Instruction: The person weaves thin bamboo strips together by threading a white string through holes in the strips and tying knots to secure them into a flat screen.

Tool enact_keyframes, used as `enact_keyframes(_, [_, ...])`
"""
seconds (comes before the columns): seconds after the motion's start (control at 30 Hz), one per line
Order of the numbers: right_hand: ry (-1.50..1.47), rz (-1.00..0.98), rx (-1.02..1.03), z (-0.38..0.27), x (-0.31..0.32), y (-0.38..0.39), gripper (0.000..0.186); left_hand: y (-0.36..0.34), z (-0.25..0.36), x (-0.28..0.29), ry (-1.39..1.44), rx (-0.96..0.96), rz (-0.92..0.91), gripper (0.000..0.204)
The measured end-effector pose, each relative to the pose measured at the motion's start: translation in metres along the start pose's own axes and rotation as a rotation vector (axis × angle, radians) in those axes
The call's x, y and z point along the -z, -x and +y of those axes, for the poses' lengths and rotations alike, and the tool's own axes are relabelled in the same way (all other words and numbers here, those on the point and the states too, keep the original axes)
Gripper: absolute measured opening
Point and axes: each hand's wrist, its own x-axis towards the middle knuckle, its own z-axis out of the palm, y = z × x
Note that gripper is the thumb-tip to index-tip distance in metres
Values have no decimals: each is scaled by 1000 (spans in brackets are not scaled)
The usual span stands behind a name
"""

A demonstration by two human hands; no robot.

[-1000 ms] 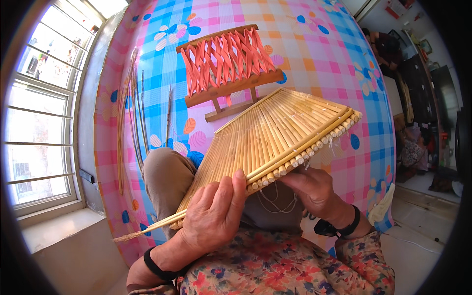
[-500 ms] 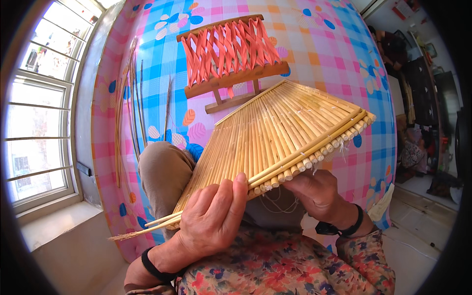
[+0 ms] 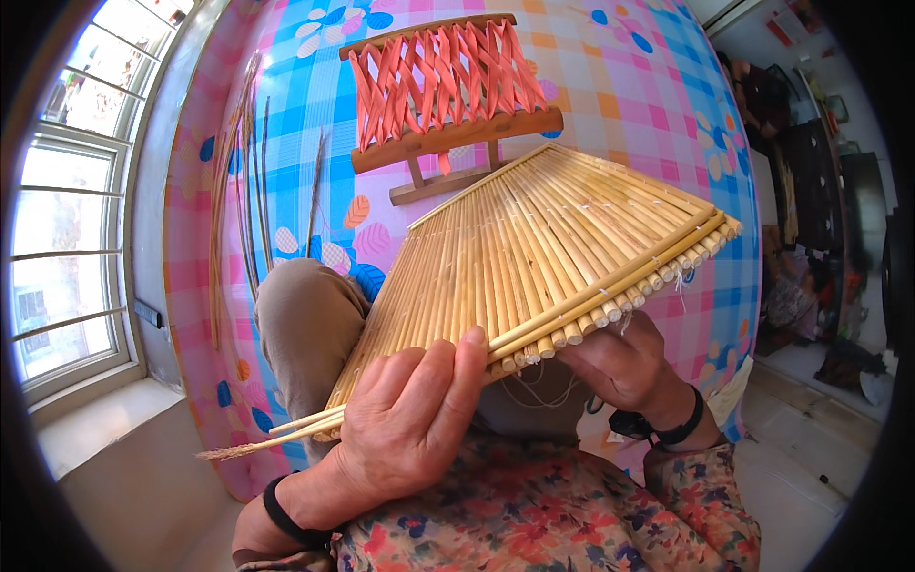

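Note:
A stiff mat of yellow reed sticks [image 3: 515, 253], bound side by side with thread, lies tilted across my lap. Two thin reeds [image 3: 586, 296] run along its near edge, over the cut stick ends; their tips, one feathery, stick out at lower left. My left hand [image 3: 410, 410] is closed over these reeds and the mat's edge, thumb on top. Below the right part of that edge is my right hand [image 3: 620, 367], its fingers bent and partly hidden under the mat; what they hold is out of sight. Loose thread [image 3: 543, 398] hangs in loops between the hands.
A wooden rack [image 3: 457, 133] laced with red-pink straps stands beyond the mat on a checked, flowered sheet [image 3: 629, 114]. Long thin stalks [image 3: 250, 191] lie on the left, near a barred window [image 3: 71, 257]. My bent knee [image 3: 310, 319] is beside the mat. Another person [image 3: 762, 95] is at far right.
The mat and my right hand appear slightly farther right, while the rack and window sit a little higher and left in view. My left hand keeps its hold on the edge.

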Motion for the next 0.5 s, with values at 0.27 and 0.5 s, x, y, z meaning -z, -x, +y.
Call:
enact_keyframes(0.27, [-53,-20,-31,-11,-2,-5,24,0,-2,1,-39,-45,3,41])
enact_keyframes(0.5, [-47,-21,-127,-18,-4,-1,24,-1,-2,2,-50,-59,-6,40])
